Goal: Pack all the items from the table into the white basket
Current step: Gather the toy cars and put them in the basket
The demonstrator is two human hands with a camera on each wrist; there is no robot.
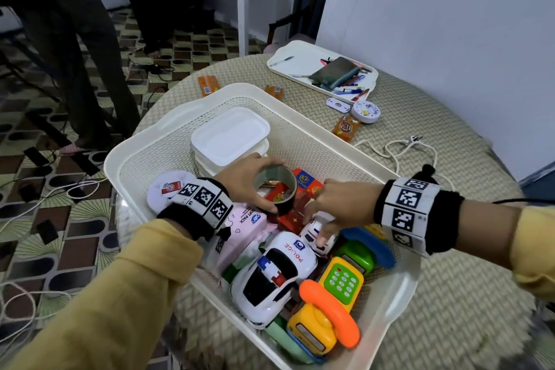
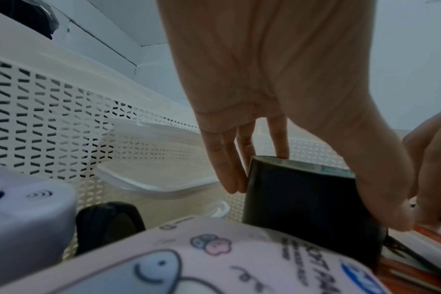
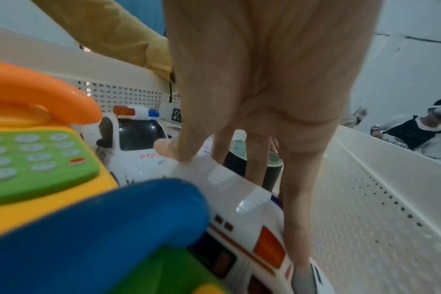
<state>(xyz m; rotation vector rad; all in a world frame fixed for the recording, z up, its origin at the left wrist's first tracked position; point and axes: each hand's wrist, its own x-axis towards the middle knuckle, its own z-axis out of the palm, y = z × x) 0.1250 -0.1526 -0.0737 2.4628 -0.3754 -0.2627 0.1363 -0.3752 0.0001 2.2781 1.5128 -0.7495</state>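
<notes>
Dark tape roll [image 1: 275, 192] sat in the white basket [image 1: 168, 141], my left hand [image 1: 244, 182] curled round it. My right hand [image 1: 329, 204] pinched the small toy car [image 1: 315, 236]; crowded toys could tip it

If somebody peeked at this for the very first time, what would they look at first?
Probably the bright toys crowded into the near end of the white basket: a white police car beside a yellow toy phone with an orange handset. Next, the two hands in the middle: the left hand grips a dark roll of tape, and the right hand holds a smaller white toy car.
</notes>
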